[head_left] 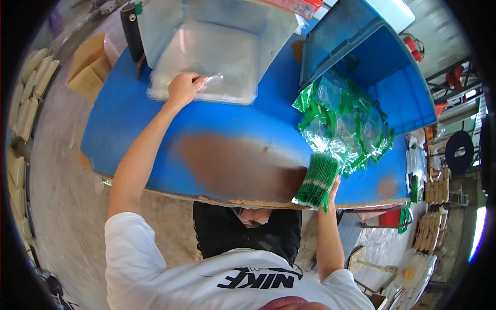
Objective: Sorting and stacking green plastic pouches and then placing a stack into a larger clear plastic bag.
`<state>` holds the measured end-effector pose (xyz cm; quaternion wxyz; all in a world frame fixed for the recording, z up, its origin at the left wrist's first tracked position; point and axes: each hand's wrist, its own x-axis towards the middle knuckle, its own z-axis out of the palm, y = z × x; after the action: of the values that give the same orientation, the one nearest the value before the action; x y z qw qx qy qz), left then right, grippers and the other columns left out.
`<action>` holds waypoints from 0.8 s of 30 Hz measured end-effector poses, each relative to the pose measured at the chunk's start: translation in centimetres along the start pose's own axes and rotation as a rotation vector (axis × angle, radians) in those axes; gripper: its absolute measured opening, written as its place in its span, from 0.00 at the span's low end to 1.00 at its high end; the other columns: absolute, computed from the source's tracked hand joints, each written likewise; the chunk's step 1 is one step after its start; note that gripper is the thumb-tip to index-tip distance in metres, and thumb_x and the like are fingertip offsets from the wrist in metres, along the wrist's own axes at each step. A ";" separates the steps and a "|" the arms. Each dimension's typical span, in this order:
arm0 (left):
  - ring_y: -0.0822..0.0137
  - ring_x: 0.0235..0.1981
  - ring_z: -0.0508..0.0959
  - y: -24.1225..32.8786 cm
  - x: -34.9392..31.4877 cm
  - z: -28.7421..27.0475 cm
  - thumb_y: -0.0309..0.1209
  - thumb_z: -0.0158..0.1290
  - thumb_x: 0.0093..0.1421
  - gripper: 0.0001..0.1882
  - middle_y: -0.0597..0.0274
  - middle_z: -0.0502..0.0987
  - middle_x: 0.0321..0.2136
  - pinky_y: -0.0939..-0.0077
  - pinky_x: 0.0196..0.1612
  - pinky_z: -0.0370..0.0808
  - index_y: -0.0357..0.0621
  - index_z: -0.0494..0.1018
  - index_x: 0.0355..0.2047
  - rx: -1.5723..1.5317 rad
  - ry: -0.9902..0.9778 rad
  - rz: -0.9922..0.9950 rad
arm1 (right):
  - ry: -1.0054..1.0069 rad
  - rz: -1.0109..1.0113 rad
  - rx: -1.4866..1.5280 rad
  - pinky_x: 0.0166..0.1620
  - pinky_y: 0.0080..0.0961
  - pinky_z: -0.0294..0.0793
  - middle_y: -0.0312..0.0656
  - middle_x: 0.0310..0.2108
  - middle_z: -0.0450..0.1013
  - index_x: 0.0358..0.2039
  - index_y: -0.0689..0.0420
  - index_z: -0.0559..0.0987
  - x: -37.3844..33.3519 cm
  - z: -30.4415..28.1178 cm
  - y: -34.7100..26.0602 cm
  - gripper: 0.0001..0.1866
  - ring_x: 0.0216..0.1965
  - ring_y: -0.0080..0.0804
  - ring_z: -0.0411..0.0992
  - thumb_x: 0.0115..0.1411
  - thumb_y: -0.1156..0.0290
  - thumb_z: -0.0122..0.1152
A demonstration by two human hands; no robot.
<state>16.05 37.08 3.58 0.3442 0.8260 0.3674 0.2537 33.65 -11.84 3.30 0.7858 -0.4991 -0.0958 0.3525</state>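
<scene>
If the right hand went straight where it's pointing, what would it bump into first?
Probably the shiny green-and-clear packets, just beyond the green bundle the right hand holds, though its height is hard to tell.

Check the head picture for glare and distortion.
Head view: white glints break up the green-and-clear packets by the blue bin, and pale sheen lies on the clear bags at the left hand; head view again: the table's near edge looks curved, and the corners go black.

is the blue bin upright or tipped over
Tipped over: the blue bin lies on its side, green packets reaching out of its mouth onto the tabletop.
</scene>
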 end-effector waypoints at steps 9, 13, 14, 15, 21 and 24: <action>0.70 0.19 0.76 -1.4 0.9 -0.9 0.37 0.53 0.67 0.15 0.62 0.78 0.18 0.71 0.26 0.71 0.37 0.78 0.30 -0.124 -0.083 0.082 | 0.029 0.012 -0.001 0.45 0.49 0.84 0.48 0.52 0.74 0.61 0.57 0.70 -0.1 -1.8 0.9 0.43 0.48 0.46 0.77 0.53 0.39 0.64; 0.74 0.21 0.76 -3.8 1.9 -0.6 0.33 0.53 0.67 0.13 0.61 0.79 0.22 0.74 0.26 0.72 0.32 0.77 0.34 -0.406 -0.137 0.003 | 0.101 0.005 -0.043 0.50 0.46 0.81 0.49 0.48 0.77 0.56 0.61 0.73 -0.1 -1.0 1.1 0.42 0.46 0.43 0.78 0.54 0.38 0.64; 0.73 0.21 0.77 -3.0 2.1 -0.6 0.33 0.53 0.67 0.13 0.60 0.79 0.21 0.74 0.26 0.72 0.33 0.77 0.34 -0.385 -0.143 -0.020 | 0.098 0.017 -0.008 0.50 0.46 0.81 0.49 0.48 0.77 0.56 0.62 0.73 -0.6 -0.7 0.7 0.40 0.46 0.43 0.78 0.56 0.39 0.61; 0.72 0.21 0.77 -2.3 2.2 -0.7 0.33 0.53 0.67 0.12 0.59 0.79 0.21 0.73 0.26 0.72 0.33 0.77 0.34 -0.362 -0.147 -0.043 | 0.070 -0.002 -0.056 0.50 0.46 0.81 0.49 0.48 0.77 0.57 0.61 0.73 -0.1 -2.4 1.2 0.37 0.47 0.44 0.78 0.60 0.42 0.58; 0.54 0.32 0.78 5.4 2.0 -1.6 0.34 0.55 0.64 0.09 0.56 0.79 0.28 0.60 0.35 0.74 0.40 0.75 0.32 0.188 0.227 0.479 | 0.002 0.082 0.034 0.51 0.44 0.80 0.47 0.49 0.76 0.57 0.60 0.72 0.5 -2.4 1.1 0.34 0.47 0.42 0.78 0.62 0.44 0.56; 0.52 0.35 0.77 8.9 2.9 -2.2 0.34 0.56 0.63 0.08 0.56 0.78 0.29 0.58 0.38 0.73 0.43 0.75 0.31 0.424 0.375 0.737 | -0.012 0.095 0.057 0.52 0.40 0.79 0.46 0.49 0.76 0.57 0.60 0.72 1.1 -2.2 1.5 0.32 0.46 0.39 0.78 0.63 0.46 0.56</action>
<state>20.18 35.83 12.21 -0.0176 0.8935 0.1490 0.4233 34.90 -12.30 0.75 0.7813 -0.4784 -0.0668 0.3952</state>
